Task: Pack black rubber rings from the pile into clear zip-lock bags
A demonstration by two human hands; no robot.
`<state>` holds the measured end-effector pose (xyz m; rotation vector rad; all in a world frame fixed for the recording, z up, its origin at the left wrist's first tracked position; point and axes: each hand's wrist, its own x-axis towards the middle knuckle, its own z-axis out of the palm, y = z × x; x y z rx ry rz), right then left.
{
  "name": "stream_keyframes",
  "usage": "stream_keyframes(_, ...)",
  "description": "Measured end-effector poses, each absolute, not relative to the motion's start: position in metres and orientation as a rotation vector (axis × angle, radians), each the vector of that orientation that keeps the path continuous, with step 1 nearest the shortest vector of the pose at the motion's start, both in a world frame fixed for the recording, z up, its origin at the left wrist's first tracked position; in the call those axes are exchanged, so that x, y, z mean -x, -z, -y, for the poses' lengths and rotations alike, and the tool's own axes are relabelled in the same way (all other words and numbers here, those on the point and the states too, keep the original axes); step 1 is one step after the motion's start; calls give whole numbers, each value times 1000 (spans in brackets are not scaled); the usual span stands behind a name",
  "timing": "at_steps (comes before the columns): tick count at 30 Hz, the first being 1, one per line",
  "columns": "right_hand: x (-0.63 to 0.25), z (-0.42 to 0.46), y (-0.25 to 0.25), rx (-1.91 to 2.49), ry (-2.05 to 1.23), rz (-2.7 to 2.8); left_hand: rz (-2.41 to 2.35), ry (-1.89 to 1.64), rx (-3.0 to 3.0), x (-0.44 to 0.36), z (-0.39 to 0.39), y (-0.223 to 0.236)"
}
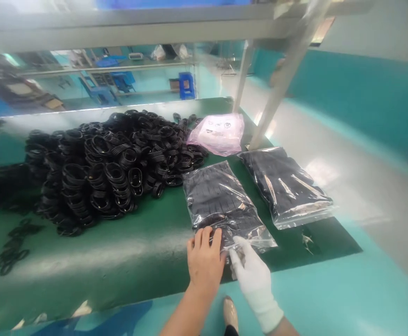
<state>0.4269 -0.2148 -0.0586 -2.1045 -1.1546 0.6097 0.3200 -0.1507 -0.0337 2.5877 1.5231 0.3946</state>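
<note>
Near bag: my clear plastic bag (221,193) lies flat on the green table (137,261), filled with black coils packed in rows.
Left grip: my bare left hand (206,261) is fairly wide, its fingers side by side on the bag's near end, pressing rather than grasping.
Right grip: my white-gloved right hand (255,275) is narrow, pinching the bag's near edge just beside the left thumb.
Second bag: a full clear bag (288,184) of black contents lies to the right, its flat edge strip facing me.
Pink bag: a translucent pink bag (220,133) with printed marks sits beyond both; I cannot tell what it holds.
Loose coils: a large heap of black coils (120,163) lies uncontained on the left.
</note>
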Motion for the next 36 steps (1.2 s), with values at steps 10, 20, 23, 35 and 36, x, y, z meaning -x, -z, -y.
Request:
stream_keyframes(10, -442, 234, 64, 1997, -656, 1186, -2000, -486, -2267, -282, 201, 41)
stream_keyframes(20, -401, 232, 44, 1929, -505, 2109, -2041, -287, -2172, -288, 206, 41)
stream_keyframes(23, -392, 223, 46, 2036, -472, 2072, -1944, -297, -2228, -283, 207, 47)
stream_keyframes(35, -372, 211, 52, 2128, -471, 1944, -1684, -243, -2375, -266, 194, 42)
stream_keyframes(36, -372, 212, 52, 2091, -482, 1937, -1671, -240, -2380, -264, 192, 42)
